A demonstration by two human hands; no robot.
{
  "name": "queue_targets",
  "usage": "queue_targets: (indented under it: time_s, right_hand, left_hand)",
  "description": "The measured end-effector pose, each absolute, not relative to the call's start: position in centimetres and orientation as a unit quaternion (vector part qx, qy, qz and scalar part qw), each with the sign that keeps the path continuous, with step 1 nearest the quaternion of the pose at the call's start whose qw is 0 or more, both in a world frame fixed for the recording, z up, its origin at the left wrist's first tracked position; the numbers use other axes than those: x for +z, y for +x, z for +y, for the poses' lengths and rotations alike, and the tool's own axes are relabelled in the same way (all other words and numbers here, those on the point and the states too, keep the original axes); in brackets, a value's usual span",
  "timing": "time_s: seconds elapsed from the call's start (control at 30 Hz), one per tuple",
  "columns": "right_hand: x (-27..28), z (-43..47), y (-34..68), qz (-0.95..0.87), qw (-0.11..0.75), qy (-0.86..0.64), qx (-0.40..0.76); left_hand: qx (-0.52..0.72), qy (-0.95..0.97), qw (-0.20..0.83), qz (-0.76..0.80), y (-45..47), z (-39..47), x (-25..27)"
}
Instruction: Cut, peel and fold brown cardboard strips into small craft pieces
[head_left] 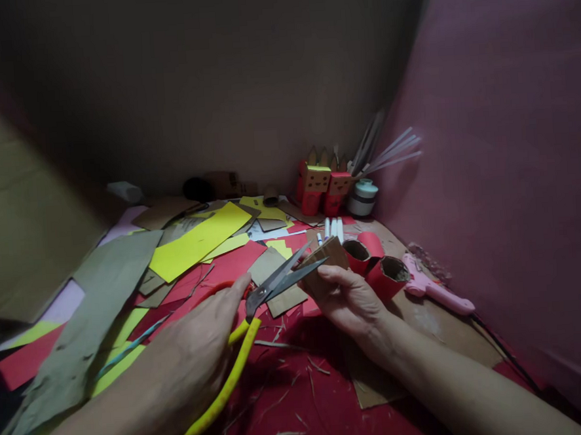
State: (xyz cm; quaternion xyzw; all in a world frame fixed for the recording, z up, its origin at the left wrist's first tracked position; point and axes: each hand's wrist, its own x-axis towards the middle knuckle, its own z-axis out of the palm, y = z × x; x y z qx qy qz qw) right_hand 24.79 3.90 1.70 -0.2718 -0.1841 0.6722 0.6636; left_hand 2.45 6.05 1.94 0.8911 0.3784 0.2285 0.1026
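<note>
My left hand (209, 340) is closed round the handles of a pair of scissors (256, 305), one handle yellow and the other red. The blades are spread apart and point toward a small brown cardboard piece (330, 258). That piece is pinched between the thumb and fingers of my right hand (347, 293). The blade tips overlap the cardboard's left side in view; whether they touch it I cannot tell. Under both hands lies a red surface (301, 387) strewn with thin cardboard slivers.
Yellow paper (201, 242) and a long cardboard strip (104, 314) lie left. Red-wrapped tubes (387, 277) and a pink glue gun (437, 287) sit right. Behind stand red box figures with faces (318, 183), a jar (363, 198) and white sticks (394, 149). A pink wall (514, 164) bounds the right.
</note>
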Motion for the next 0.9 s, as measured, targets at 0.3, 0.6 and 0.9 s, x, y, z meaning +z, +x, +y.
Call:
queue_targets:
  time_s: [0.3,0.6,0.9]
  right_hand:
    - [1.10,3.86,24.86,-0.155,0.666,-0.282,0.673]
    - [1.32,3.77,24.69,-0.157,0.661,-0.281,0.678]
    - [1.10,3.75,24.74,-0.166,0.653,-0.285,0.682]
  left_hand:
    - [0.173,0.903,0.122,0.374,2.65,5.53,2.28]
    - [0.177,0.906,0.108,0.370,2.89,5.62,2.09]
    - [0.157,0.910,0.096,0.371,2.81,5.77,1.42]
